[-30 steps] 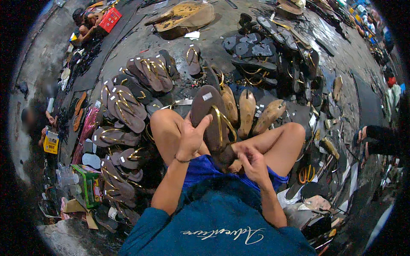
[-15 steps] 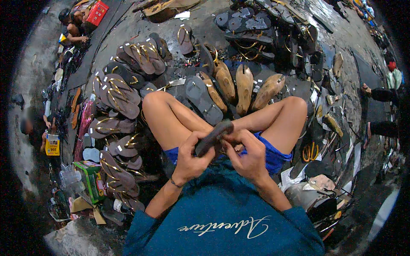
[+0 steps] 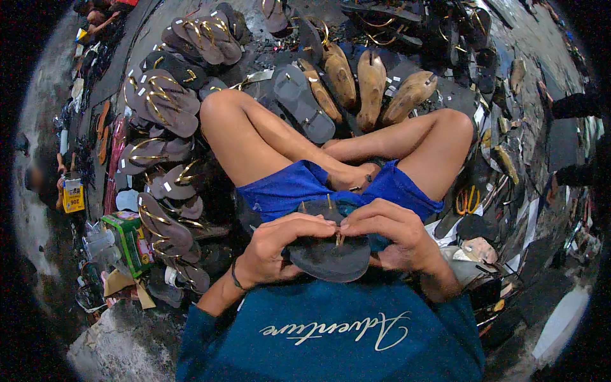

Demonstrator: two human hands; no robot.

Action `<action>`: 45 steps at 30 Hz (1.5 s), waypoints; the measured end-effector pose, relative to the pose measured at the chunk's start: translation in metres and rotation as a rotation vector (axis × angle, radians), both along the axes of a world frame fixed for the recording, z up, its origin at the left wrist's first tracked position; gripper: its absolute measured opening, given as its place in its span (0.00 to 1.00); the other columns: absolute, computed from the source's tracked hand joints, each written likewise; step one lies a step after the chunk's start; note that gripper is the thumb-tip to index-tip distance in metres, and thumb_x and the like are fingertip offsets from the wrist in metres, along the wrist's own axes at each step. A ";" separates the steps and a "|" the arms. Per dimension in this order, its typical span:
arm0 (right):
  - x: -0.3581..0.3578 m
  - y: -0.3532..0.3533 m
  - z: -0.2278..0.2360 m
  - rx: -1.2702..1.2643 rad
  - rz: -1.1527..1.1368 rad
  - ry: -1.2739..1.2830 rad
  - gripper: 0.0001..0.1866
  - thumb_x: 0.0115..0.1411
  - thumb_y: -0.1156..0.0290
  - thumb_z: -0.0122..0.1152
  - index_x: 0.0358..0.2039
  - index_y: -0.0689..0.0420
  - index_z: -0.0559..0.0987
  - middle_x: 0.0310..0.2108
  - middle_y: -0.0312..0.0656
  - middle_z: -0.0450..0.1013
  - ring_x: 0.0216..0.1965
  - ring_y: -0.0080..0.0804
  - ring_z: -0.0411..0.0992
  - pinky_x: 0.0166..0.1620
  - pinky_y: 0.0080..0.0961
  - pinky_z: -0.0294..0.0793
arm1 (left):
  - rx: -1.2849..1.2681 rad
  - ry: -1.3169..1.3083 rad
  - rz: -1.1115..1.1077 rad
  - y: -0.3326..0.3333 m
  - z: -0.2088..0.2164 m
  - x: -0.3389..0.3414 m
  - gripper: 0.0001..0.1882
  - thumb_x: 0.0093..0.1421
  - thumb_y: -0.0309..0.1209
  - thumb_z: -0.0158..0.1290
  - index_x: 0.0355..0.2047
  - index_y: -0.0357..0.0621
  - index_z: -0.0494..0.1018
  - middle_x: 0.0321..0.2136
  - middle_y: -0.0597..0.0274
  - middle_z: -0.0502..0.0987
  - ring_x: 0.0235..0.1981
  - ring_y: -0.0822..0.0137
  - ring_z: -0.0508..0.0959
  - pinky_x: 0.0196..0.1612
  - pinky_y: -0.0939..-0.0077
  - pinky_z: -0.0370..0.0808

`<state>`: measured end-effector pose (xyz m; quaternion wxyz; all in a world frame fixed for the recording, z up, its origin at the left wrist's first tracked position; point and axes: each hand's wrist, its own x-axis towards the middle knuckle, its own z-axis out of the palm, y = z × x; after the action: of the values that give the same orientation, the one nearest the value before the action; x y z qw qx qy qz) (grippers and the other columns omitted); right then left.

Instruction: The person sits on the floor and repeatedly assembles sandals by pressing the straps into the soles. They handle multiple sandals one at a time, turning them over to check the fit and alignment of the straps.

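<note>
Stacked brown sandals [image 3: 162, 105] lay on the floor to my left. Left hand [image 3: 273, 251] gripped the dark sandal sole [image 3: 331, 254] over my lap; right hand [image 3: 388, 232] pinched the gold strap end [image 3: 339, 239] at its hole. Strap-fitting step, I'd judge. Next needed a firm, straight push through.

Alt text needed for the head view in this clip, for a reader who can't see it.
Seen from above, a cross-legged person's left hand and right hand hold a dark sandal sole over the lap, fingertips meeting at a gold strap end. Finished sandals and wooden shoe lasts lie around.
</note>
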<state>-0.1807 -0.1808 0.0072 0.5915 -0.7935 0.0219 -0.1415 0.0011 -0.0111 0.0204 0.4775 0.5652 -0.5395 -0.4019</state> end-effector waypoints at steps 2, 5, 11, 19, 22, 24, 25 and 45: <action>0.000 0.001 -0.001 0.011 -0.007 -0.005 0.24 0.40 0.75 0.72 0.42 0.56 0.77 0.43 0.42 0.74 0.44 0.40 0.74 0.47 0.32 0.75 | 0.003 -0.036 -0.009 -0.005 0.007 0.001 0.18 0.48 0.23 0.61 0.42 0.37 0.76 0.41 0.55 0.80 0.45 0.56 0.80 0.52 0.62 0.74; 0.004 0.000 0.000 -0.017 0.008 -0.025 0.24 0.40 0.75 0.72 0.41 0.56 0.77 0.42 0.43 0.74 0.44 0.41 0.74 0.48 0.34 0.74 | 0.013 -0.050 -0.038 -0.003 0.004 0.005 0.17 0.48 0.24 0.60 0.41 0.37 0.76 0.40 0.54 0.80 0.45 0.56 0.80 0.53 0.62 0.74; 0.004 -0.002 -0.005 -0.033 0.079 0.005 0.21 0.45 0.64 0.66 0.41 0.55 0.76 0.45 0.45 0.71 0.52 0.45 0.69 0.55 0.40 0.68 | 0.050 0.010 0.033 0.005 -0.007 0.002 0.15 0.48 0.27 0.61 0.38 0.37 0.77 0.39 0.53 0.80 0.44 0.55 0.80 0.52 0.62 0.74; 0.057 -0.048 -0.051 0.048 -0.099 0.042 0.26 0.56 0.55 0.63 0.47 0.62 0.73 0.47 0.48 0.70 0.57 0.49 0.65 0.62 0.43 0.59 | 0.095 0.045 0.573 -0.007 -0.012 0.008 0.12 0.52 0.22 0.59 0.39 0.35 0.77 0.35 0.56 0.81 0.37 0.65 0.81 0.43 0.73 0.77; 0.078 -0.139 -0.135 -0.483 -0.851 0.564 0.37 0.55 0.57 0.66 0.56 0.69 0.65 0.57 0.59 0.63 0.61 0.55 0.60 0.62 0.45 0.59 | 0.080 0.202 0.860 -0.031 0.001 0.038 0.12 0.55 0.21 0.59 0.41 0.34 0.77 0.33 0.62 0.81 0.33 0.72 0.80 0.39 0.79 0.77; 0.076 -0.173 -0.195 -0.714 -0.962 0.840 0.39 0.52 0.57 0.67 0.57 0.70 0.64 0.56 0.61 0.63 0.60 0.56 0.61 0.61 0.45 0.60 | 0.178 0.337 0.855 -0.038 -0.005 0.042 0.17 0.55 0.26 0.60 0.45 0.34 0.74 0.40 0.58 0.79 0.39 0.69 0.79 0.42 0.74 0.77; 0.077 -0.180 -0.217 -0.779 -0.950 0.917 0.40 0.51 0.57 0.68 0.57 0.70 0.64 0.56 0.63 0.63 0.60 0.57 0.61 0.61 0.46 0.60 | 0.208 0.431 0.854 -0.034 -0.031 0.043 0.19 0.55 0.28 0.60 0.46 0.33 0.73 0.43 0.56 0.78 0.41 0.68 0.78 0.43 0.72 0.77; 0.002 0.013 0.008 0.804 -0.414 0.356 0.33 0.56 0.67 0.64 0.58 0.68 0.64 0.51 0.48 0.71 0.53 0.34 0.69 0.57 0.32 0.68 | 0.300 0.953 0.701 -0.061 -0.114 0.065 0.31 0.65 0.51 0.47 0.58 0.38 0.63 0.49 0.55 0.73 0.46 0.65 0.77 0.48 0.70 0.76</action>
<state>-0.1790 -0.1677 0.0149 0.7977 -0.4930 0.3329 -0.0987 0.0661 -0.0723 -0.0935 0.6853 0.5284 0.0141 -0.5010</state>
